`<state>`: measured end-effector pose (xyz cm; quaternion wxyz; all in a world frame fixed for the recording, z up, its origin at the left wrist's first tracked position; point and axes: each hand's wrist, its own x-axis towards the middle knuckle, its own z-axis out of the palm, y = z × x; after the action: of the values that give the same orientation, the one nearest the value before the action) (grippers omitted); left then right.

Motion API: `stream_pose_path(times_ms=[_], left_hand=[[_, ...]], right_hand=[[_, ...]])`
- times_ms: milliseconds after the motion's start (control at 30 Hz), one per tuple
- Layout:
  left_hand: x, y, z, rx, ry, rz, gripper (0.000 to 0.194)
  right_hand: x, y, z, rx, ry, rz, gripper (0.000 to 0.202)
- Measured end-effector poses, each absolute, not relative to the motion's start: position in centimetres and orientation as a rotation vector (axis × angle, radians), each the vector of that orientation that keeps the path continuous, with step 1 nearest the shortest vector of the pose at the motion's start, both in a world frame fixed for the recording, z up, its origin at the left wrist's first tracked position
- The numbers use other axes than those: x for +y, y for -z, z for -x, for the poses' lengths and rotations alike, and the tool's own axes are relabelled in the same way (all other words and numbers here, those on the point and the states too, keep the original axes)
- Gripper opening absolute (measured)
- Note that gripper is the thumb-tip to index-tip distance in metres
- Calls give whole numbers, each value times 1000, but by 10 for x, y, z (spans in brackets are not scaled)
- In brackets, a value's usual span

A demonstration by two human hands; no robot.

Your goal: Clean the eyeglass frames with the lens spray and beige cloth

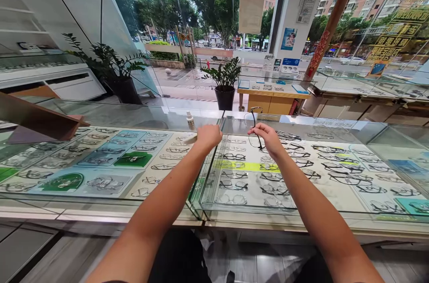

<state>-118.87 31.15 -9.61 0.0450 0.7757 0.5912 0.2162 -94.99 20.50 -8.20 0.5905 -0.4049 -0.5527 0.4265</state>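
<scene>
My right hand (268, 138) pinches a pair of eyeglasses (253, 115) with a thin dark frame, held upright above the glass display case (234, 118). My left hand (209, 135) is closed above the joint between two case sections, with its fingers turned away from view. A whitish piece (191, 139), perhaps a cloth, shows at the left side of that hand; whether the hand grips it is unclear. Just behind it, a small white bottle (190, 121) stands upright on the glass top.
Rows of eyeglasses (233, 185) lie inside the case below both forearms. A brown angled board (36, 113) stands at the left. Beyond the counter are potted plants (224, 84), a large window and a wooden display table (273, 97).
</scene>
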Motion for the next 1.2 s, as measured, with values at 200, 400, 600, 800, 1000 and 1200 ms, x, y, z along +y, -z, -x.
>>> stream_pose_path(times_ms=[200, 400, 600, 800, 1000, 1200], left_hand=[[286, 79, 1172, 1171, -1274, -2730, 71], [273, 73, 1164, 823, -1312, -2831, 80], [276, 75, 1165, 757, -1302, -2838, 74], [279, 75, 1166, 716, -1308, -2817, 70], [277, 73, 1167, 659, -1307, -2790, 78], [269, 65, 1167, 552, -1362, -2742, 69]], right_hand=[[208, 86, 949, -1321, -979, 944, 27], [211, 89, 948, -1353, -998, 957, 26], [208, 85, 946, -1408, -1011, 958, 26], [206, 81, 944, -1446, -1037, 954, 25], [203, 73, 940, -1518, -1069, 950, 22], [191, 60, 935, -1584, -1099, 920, 25]])
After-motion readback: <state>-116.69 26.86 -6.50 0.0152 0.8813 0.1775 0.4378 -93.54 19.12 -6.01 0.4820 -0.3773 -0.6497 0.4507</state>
